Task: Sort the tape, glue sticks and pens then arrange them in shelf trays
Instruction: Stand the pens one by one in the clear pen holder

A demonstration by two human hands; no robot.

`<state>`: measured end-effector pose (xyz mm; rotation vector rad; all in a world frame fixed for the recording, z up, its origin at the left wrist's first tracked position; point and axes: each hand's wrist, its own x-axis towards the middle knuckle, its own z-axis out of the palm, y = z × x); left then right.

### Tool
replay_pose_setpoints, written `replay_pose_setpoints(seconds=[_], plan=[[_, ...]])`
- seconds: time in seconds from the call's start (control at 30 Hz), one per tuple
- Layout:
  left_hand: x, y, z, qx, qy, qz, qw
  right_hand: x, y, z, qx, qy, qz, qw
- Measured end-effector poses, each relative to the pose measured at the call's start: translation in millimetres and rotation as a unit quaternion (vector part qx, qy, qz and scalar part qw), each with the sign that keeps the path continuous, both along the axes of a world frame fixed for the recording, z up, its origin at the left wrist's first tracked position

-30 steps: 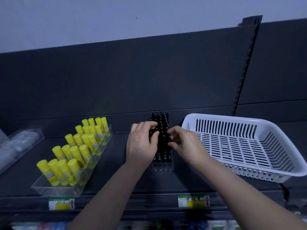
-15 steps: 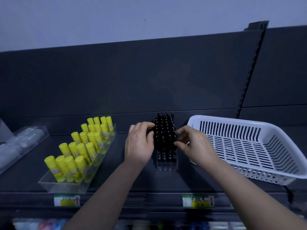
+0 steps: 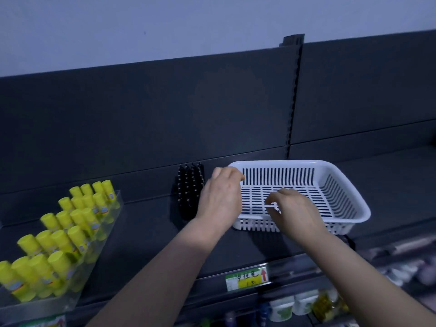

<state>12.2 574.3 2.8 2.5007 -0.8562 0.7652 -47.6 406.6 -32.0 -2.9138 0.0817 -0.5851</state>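
Head view: my left hand (image 3: pixel 220 197) and right hand (image 3: pixel 292 208) both grip the basket (image 3: pixel 342 175) rim; it looks light and stiff. The pens (image 3: pixel 190 185) stand upright on the shelf (image 3: pixel 146 232) just left.

Left hand: you've pulled your left hand (image 3: pixel 219 197) off the block of upright black pens (image 3: pixel 190 187). It's now further right, fingers curled at the left rim of the white slotted plastic basket (image 3: pixel 283 163); I can't tell whether it grips.
Right hand: your right hand (image 3: pixel 298 208) is off the pens too, over the basket's near side with its fingers curled inward.
Pens: the far rows stand uncovered now, the near end behind your left wrist.
View: you've swung right and closer. The yellow glue sticks (image 3: pixel 70 230) slide to the lower-left corner, and the basket sits near centre.
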Motion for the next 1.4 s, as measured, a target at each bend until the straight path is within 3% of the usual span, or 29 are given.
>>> replay_pose_setpoints(seconds=[0.1,0.2,0.3,0.5,0.67,0.83,1.13,1.4], plan=[[10.0,-30.4,-11.9,0.062,0.142,0.041,0.987,-5.0,-19.6,-13.8,0.016,0.026,0.014,0.999],[21.0,-45.5,-21.6,0.105,0.304,0.157,0.934,-8.7,-37.0,-15.2,0.047,0.054,0.068,0.995],[22.6,-62.6,-27.3,0.103,0.366,0.207,0.902,-11.3,-60.8,-8.9,0.079,0.096,0.126,0.984],[14.5,-148.2,-28.2,0.037,0.359,0.171,0.917,-16.5,-155.3,-1.1,0.060,0.114,0.061,0.990],[2.5,-233.1,-33.8,0.045,0.361,0.117,0.924,-30.8,-240.4,0.5,0.015,0.112,-0.037,0.993],[-3.5,-276.4,-39.2,0.051,0.362,0.101,0.925,-37.3,-279.0,-0.1,0.021,0.106,-0.069,0.992],[-10.6,-255.7,-30.1,0.023,0.357,0.081,0.930,-33.6,-266.4,4.9,-0.012,0.063,-0.057,0.996],[-32.2,-163.5,-21.9,0.059,0.363,0.087,0.926,-24.1,-169.7,24.4,0.010,0.051,0.016,0.999]])
